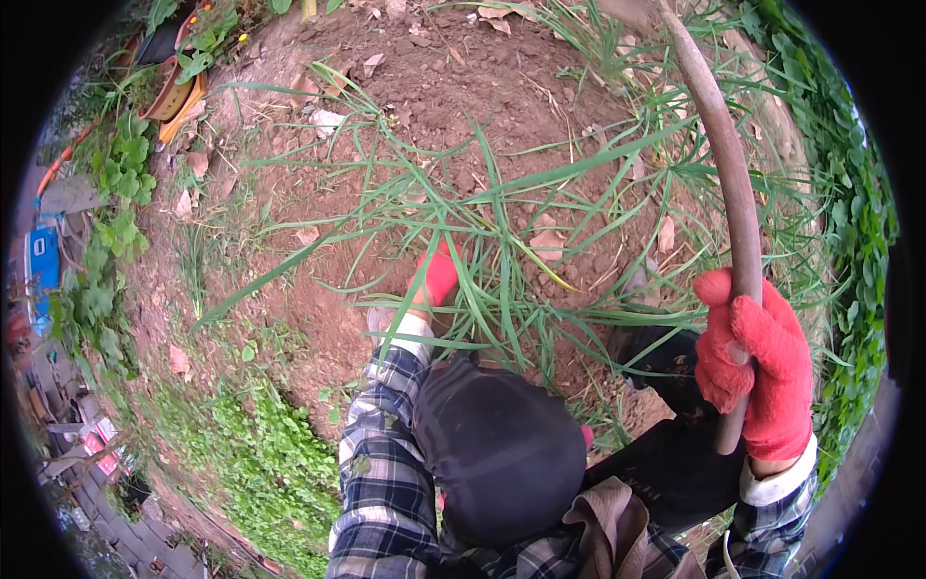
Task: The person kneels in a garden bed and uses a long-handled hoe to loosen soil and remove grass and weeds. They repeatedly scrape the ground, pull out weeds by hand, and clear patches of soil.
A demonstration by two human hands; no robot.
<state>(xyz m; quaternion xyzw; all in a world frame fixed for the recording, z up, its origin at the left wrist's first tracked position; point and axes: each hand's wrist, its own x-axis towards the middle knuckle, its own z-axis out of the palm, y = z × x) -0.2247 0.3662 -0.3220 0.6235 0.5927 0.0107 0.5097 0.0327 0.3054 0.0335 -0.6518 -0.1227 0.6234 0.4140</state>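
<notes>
My left hand [440,279], in a red knit glove, reaches down into a clump of long, narrow green leaves [579,171] close to the soil. Blades cross in front of it and hide its fingers, so its grip does not show. On the right, my right hand [781,369], gloved in the same red, is wrapped around a curved wooden tool handle [723,145]. The handle runs up to the top edge, where its far end is blurred and the tool's head cannot be made out. Bare brown soil [463,87] with dry leaves surrounds the clump.
My bent knee [499,449] in black trousers is below the clump. Low leafy greens [253,463] grow at lower left. Plant pots [170,90] stand upper left, a blue container [42,271] at far left. Dense climbing foliage [854,217] lines the right side.
</notes>
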